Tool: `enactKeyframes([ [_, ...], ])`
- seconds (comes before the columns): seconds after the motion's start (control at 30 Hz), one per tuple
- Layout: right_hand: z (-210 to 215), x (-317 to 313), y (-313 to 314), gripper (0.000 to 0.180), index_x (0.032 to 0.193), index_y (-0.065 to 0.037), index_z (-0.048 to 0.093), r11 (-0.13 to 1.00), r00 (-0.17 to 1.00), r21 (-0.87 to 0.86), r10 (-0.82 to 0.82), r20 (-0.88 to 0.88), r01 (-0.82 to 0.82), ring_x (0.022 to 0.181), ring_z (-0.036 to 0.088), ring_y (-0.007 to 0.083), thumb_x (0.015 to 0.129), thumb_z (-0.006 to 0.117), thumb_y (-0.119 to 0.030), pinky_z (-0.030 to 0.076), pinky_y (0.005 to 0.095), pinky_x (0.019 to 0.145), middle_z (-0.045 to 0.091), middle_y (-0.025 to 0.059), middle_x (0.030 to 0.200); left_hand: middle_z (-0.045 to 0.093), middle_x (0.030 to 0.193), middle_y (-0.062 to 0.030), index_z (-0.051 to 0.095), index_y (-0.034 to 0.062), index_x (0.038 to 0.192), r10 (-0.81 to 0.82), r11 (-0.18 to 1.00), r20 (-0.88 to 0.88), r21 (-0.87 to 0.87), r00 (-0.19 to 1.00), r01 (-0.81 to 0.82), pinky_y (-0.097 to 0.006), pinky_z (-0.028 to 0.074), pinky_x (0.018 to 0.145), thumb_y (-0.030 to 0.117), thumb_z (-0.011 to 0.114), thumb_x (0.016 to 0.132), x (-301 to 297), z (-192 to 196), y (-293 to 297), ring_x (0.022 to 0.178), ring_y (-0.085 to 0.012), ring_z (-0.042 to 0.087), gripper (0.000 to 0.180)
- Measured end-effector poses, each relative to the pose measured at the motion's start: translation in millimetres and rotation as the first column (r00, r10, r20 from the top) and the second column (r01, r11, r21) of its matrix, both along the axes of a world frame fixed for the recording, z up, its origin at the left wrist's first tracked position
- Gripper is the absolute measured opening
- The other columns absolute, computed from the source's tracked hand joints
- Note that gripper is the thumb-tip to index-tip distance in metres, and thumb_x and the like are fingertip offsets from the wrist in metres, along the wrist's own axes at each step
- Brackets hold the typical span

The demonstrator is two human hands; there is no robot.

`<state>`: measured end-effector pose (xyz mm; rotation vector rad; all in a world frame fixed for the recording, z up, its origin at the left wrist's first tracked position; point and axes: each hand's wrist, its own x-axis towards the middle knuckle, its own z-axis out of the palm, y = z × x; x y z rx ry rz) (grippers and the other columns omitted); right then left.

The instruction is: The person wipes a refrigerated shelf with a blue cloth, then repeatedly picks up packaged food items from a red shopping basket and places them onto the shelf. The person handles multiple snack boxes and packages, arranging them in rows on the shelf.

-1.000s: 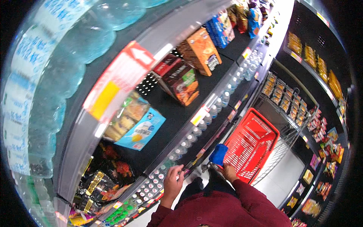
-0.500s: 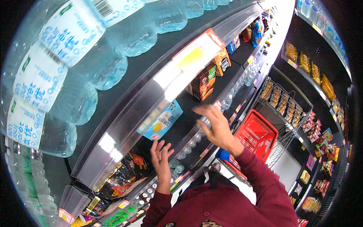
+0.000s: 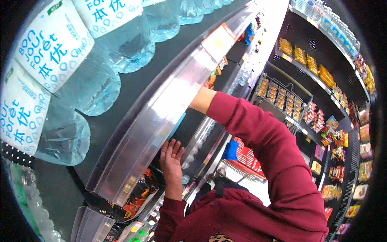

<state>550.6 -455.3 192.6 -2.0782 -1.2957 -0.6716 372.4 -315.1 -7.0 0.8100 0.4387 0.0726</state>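
Blue-tinted plastic bottles [image 3: 88, 86] fill the upper left, nearest the camera, with a glossy see-through shelf lip [image 3: 133, 149] running beside them. A maroon sleeve [image 3: 250, 125] crosses from the right; beyond its cuff the bare right wrist [image 3: 204, 100] passes behind the lip, which hides the right hand, so I cannot tell whether it grasps anything. Lower down, the left hand [image 3: 172, 162] is held up, fingers loose and slightly apart, nothing in it. Just past its fingertips, a light-blue pack [image 3: 178, 124] shows at the lower shelf, mostly screened by the lip; contact with the right hand is unclear. Reaching in cleanly seems to call for a low wrist, a forearm clear of the lip, and the left palm near for support. Further off are a red basket [image 3: 248, 155], small packages [image 3: 284, 97] in rows, then yellow packets [image 3: 311, 63].
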Motion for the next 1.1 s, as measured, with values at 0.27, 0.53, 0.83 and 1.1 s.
enactKeyframes([
  [0.27,8,-10,6,0.028,0.112,-0.006,0.074,1.000,0.999,0.000,-0.001,-0.050,0.001,0.103,0.069,0.0390,0.087,0.068,-0.016,0.057,0.0462,0.091,0.073,0.0170,0.108,0.065,0.140,-0.0198,0.044,-0.0005,0.150,-0.053,0.987,0.035,-0.153,0.998,0.058,-0.045,0.059,0.102,0.012,0.058,0.106,4,-19,12,0.126,-0.0305,0.066,0.047],
  [0.53,20,-52,-32,0.024,0.104,-0.006,0.074,0.999,0.974,0.020,0.028,0.225,-0.034,0.095,0.070,0.0363,0.084,0.068,-0.018,0.059,0.0461,0.080,0.071,0.0143,0.098,0.061,0.148,-0.0184,0.055,-0.0037,0.140,-0.069,0.994,0.013,-0.079,0.998,0.070,-0.044,0.054,0.111,0.021,0.049,0.111,3,-1,1,0.133,-0.0290,0.062,0.039],
  [0.83,44,-133,-182,0.019,0.091,-0.008,0.059,0.977,0.976,-0.022,-0.212,0.041,0.213,0.085,0.066,0.0290,0.078,0.072,-0.013,0.057,0.0419,0.065,0.056,0.0075,0.091,0.069,0.131,-0.0176,0.056,0.0031,0.142,-0.366,0.901,-0.041,0.237,0.930,0.365,-0.040,0.059,0.086,0.032,0.067,0.103,-11,2,-61,0.110,-0.0290,0.072,0.050],
  [1.1,-53,-184,-298,0.015,0.102,0.000,0.061,0.795,0.592,-0.146,-0.547,-0.592,0.588,0.089,0.067,0.0421,0.096,0.067,-0.013,0.052,0.0487,0.078,0.063,0.0192,0.093,0.073,0.125,-0.0118,0.059,0.0024,0.144,-0.633,0.557,-0.148,0.595,0.760,0.580,-0.030,0.059,0.083,0.025,0.060,0.109,-19,-13,-100,0.107,-0.0170,0.072,0.042],
])
